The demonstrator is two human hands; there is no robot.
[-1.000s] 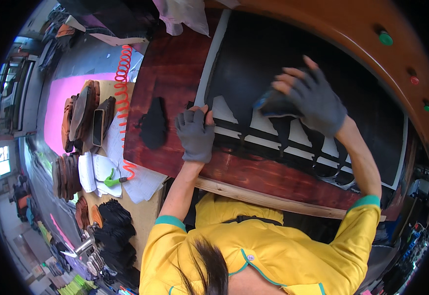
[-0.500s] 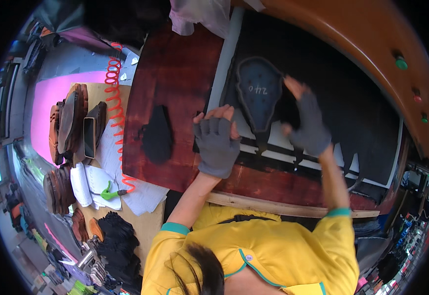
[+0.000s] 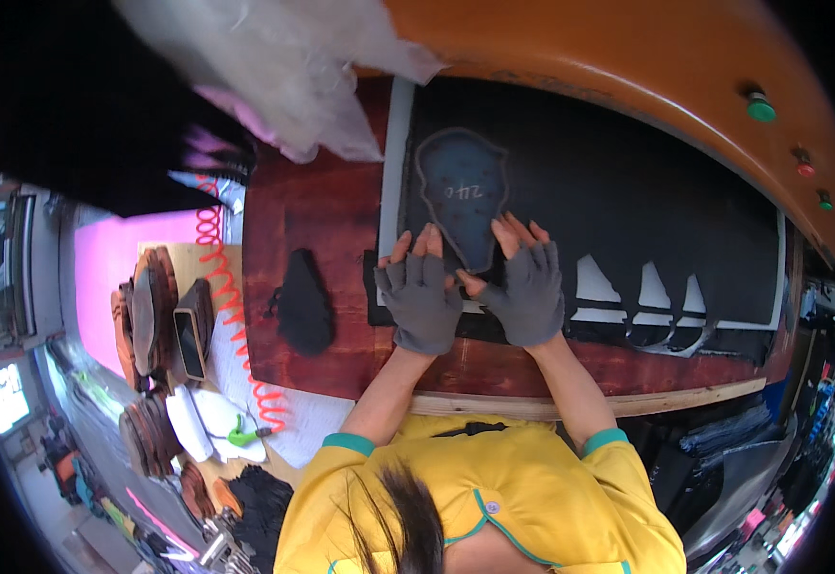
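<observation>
A shoe-part cutting die (image 3: pixel 463 182), dark blue-grey with a raised rim and a pointed lower end, lies on a black sheet (image 3: pixel 618 182). My left hand (image 3: pixel 419 301), in a grey fingerless glove, is open at the die's lower left, with its fingertips near the rim. My right hand (image 3: pixel 527 287), gloved alike, rests at the lower right, fingers spread beside the rim and thumb pointing toward the die's tip. White backing shows through cut-out gaps (image 3: pixel 597 285) in the sheet, right of my right hand.
A stack of black cut pieces (image 3: pixel 304 301) lies on the red board (image 3: pixel 341 210). Clear plastic (image 3: pixel 293 57) hangs at upper left. The orange machine beam (image 3: pixel 609 57) spans the far side. To the left are a red coiled hose (image 3: pixel 235 330), a phone (image 3: pixel 190 340) and stacked brown pieces (image 3: pixel 154 297).
My right hand has come in from the die's right side to its lower right edge. My left hand stays near the lower left. The whole view has shifted, with more hanging plastic in it.
</observation>
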